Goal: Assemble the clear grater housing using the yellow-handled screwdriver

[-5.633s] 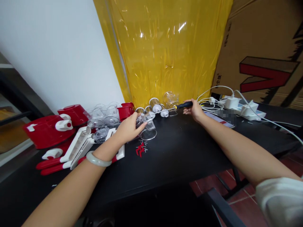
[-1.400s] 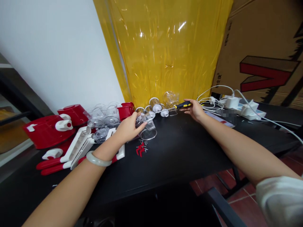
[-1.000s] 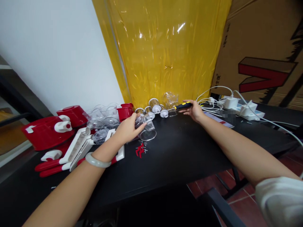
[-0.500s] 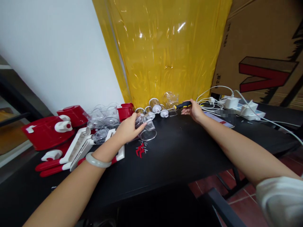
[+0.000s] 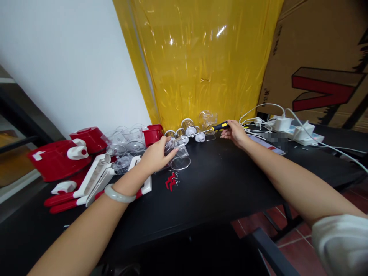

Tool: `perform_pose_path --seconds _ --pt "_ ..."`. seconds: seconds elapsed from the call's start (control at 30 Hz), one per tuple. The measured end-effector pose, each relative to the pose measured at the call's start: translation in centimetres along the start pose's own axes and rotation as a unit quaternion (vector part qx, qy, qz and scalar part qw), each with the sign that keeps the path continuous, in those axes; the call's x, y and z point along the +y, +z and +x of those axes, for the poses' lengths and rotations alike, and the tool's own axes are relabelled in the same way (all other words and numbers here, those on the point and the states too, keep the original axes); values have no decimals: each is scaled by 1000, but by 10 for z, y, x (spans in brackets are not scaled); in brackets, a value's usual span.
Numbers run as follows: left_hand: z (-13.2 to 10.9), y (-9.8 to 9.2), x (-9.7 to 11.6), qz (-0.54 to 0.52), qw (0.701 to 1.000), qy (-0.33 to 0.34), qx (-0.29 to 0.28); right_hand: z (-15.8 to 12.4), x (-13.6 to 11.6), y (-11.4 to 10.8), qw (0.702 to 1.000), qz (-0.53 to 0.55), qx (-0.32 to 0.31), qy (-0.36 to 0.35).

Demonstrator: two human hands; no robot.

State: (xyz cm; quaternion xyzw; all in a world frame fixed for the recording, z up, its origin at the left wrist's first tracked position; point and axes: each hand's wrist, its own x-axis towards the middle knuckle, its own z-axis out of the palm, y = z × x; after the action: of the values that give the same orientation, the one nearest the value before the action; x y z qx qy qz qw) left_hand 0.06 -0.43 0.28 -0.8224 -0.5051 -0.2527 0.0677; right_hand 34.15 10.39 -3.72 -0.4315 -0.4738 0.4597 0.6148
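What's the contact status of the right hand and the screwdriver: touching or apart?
Touching. The head view shows the right hand gripping the end of the handle of the screwdriver, with no gap between them.

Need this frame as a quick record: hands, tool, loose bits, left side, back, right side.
left hand: gripping a clear plastic part
right hand: fingers at the handle end of a screwdriver
tool: black-and-yellow handle, shaft slanting toward the clear plastic part; tip contact unclear
loose bits: small red pieces, thin light-coloured bits beside them, on the black table
left side: red housings, white-and-red handled parts
back: perforated drums near yellow sheet
right side: white adapters, cables
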Motion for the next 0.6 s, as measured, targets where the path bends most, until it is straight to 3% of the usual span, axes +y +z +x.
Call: perform_pose_path --seconds 0.6 --pt "0 1 -1 6 1000 -2 3 2 2 0 999 42 -4 -5"
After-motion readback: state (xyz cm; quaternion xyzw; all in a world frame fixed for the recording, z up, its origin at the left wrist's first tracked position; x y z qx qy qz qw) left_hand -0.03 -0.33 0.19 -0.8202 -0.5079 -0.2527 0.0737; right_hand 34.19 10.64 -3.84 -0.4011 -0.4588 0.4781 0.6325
